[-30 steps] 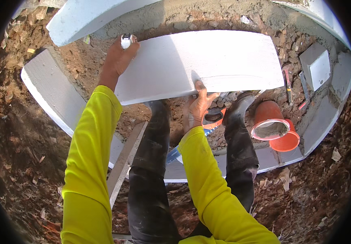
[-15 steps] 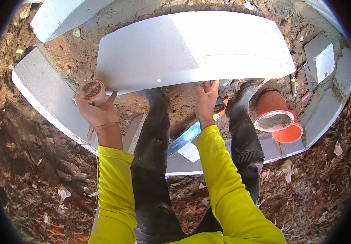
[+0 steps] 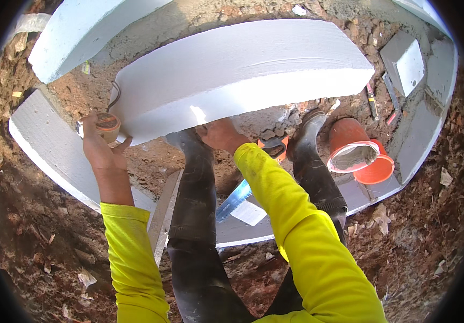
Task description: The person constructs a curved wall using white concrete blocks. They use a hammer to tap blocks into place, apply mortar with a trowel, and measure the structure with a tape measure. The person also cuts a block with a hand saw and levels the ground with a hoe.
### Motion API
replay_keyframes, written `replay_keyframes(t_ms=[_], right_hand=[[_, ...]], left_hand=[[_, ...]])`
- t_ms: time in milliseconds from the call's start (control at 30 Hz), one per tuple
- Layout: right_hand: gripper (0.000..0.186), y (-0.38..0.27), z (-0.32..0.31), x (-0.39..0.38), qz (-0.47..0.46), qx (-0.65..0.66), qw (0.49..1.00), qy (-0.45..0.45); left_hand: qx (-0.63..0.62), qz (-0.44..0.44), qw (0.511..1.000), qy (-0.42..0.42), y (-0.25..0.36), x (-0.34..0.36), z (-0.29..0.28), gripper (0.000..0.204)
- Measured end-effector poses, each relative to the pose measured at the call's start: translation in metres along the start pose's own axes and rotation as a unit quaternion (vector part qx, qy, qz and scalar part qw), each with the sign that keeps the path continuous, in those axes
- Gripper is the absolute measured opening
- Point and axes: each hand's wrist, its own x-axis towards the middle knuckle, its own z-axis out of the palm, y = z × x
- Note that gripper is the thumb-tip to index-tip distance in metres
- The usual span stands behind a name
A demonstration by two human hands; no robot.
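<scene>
**Hands at the pale block [image 3: 237, 70]**

The block stretches crosswise just beyond the boots [image 3: 308, 137]. At its left end, the left hand [image 3: 103, 153] is closed around a round case [image 3: 107, 123], perhaps a tape measure. The right hand [image 3: 221, 134] curls at the block's near edge; its fingertips are hidden, so I cannot tell whether it grips. The step looks like positioning or measuring; the next move seems to call for a steady block. A saw [image 3: 234, 201] lies on the block's near side.
</scene>
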Motion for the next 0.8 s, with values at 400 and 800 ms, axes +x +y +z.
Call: replay_keyframes(t_ms=[400, 800], right_hand=[[0.039, 0.075, -0.286, -0.319, 0.277, 0.109, 0.935, 0.193], [0.047, 0.287, -0.36, -0.286, 0.35, -0.014, 0.908, 0.232]], left_hand=[[-0.032, 0.01, 0.999, 0.037, -0.046, -0.002, -0.019, 0.05], [0.061, 0.026, 0.997, 0.036, -0.158, 0.012, -0.05, 0.034]])
